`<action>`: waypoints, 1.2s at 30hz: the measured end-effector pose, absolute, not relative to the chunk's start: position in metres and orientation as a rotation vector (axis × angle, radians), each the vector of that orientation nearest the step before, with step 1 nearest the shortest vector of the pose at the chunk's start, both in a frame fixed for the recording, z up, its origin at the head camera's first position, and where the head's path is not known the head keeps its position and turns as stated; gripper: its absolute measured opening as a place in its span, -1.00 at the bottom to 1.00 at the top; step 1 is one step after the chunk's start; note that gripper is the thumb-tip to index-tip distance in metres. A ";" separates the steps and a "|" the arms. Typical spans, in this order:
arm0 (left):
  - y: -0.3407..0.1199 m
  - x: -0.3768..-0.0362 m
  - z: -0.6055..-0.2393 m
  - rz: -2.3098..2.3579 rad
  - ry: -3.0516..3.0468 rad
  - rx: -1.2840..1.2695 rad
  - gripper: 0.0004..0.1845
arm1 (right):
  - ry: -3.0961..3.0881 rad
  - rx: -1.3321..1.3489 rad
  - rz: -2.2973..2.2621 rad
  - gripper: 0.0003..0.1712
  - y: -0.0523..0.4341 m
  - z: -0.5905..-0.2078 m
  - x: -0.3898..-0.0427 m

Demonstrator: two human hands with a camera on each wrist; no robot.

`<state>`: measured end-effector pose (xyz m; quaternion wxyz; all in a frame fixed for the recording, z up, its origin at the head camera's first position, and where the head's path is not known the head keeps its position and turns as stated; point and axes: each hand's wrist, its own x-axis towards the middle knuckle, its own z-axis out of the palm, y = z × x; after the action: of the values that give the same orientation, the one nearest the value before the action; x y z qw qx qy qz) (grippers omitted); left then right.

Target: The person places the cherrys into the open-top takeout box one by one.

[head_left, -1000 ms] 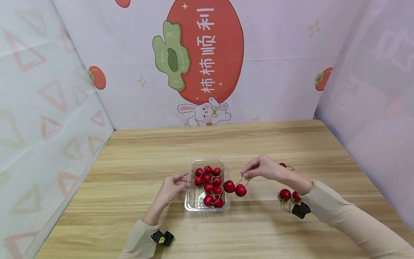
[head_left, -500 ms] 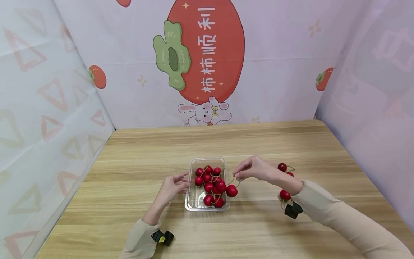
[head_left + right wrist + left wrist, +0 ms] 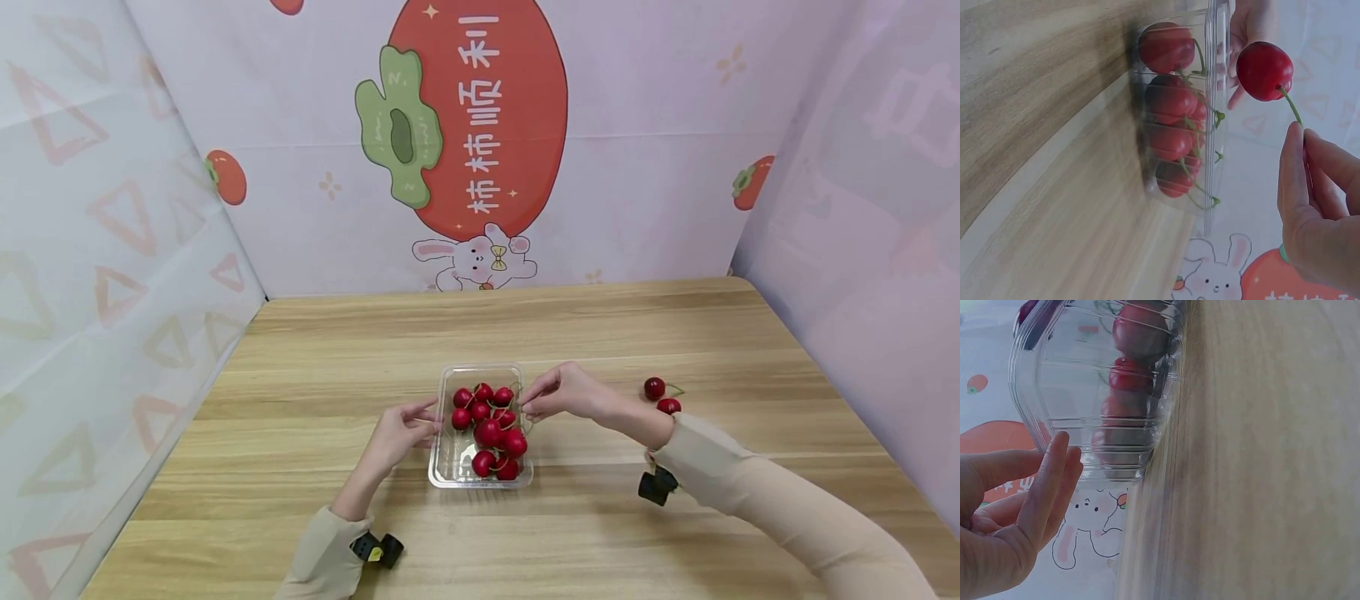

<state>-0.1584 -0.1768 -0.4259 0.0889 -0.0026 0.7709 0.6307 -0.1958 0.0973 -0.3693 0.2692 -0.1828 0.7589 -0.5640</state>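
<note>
Pinching a cherry pair (image 3: 501,437) by the stems over the clear tray (image 3: 444,467), right hand (image 3: 564,393) lowers them in while relaxed left hand (image 3: 397,432) steadies the tray's side.

Wooden desk (image 3: 315,367) with pale grain. Backdrop (image 3: 637,167) behind it carries a large persimmon print (image 3: 480,117) and a white rabbit (image 3: 476,260). 2 smaller persimmons (image 3: 227,178) flank it.

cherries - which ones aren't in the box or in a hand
The two cherries lying on the table, off beyond the right hand. The rest sit in the clear box or hang from that hand.
</note>
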 end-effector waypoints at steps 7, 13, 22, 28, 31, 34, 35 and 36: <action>-0.177 -0.159 -0.426 1.880 2.287 0.009 -0.51 | 2.054 -0.460 -1.539 -0.77 0.083 -0.373 -0.196; -0.177 -0.159 -0.425 1.876 2.294 0.011 -0.51 | 2.064 -0.432 -1.539 -0.78 0.074 -0.373 -0.196; -0.178 -0.159 -0.426 1.885 2.286 0.033 -0.51 | 2.008 -0.385 -1.564 -0.79 0.061 -0.378 -0.195; -0.178 -0.158 -0.427 1.888 2.284 0.045 -0.51 | 2.008 -0.370 -1.561 -0.77 0.056 -0.379 -0.194; -0.178 -0.159 -0.427 1.886 2.283 0.040 -0.51 | 2.016 -0.354 -1.558 -0.76 0.053 -0.379 -0.193; -0.178 -0.159 -0.427 1.883 2.284 0.036 -0.50 | 2.004 -0.331 -1.571 -0.76 0.049 -0.379 -0.192; -0.177 -0.158 -0.427 1.881 2.285 0.035 -0.50 | 2.000 -0.322 -1.577 -0.77 0.048 -0.379 -0.191; -0.177 -0.158 -0.426 1.881 2.286 0.034 -0.50 | 1.993 -0.314 -1.585 -0.76 0.047 -0.379 -0.191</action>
<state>-0.1582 -0.1771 -0.4263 0.0904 0.0116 0.7691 0.6326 -0.1906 0.0473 -0.3787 0.2840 -0.1174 0.7448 -0.5923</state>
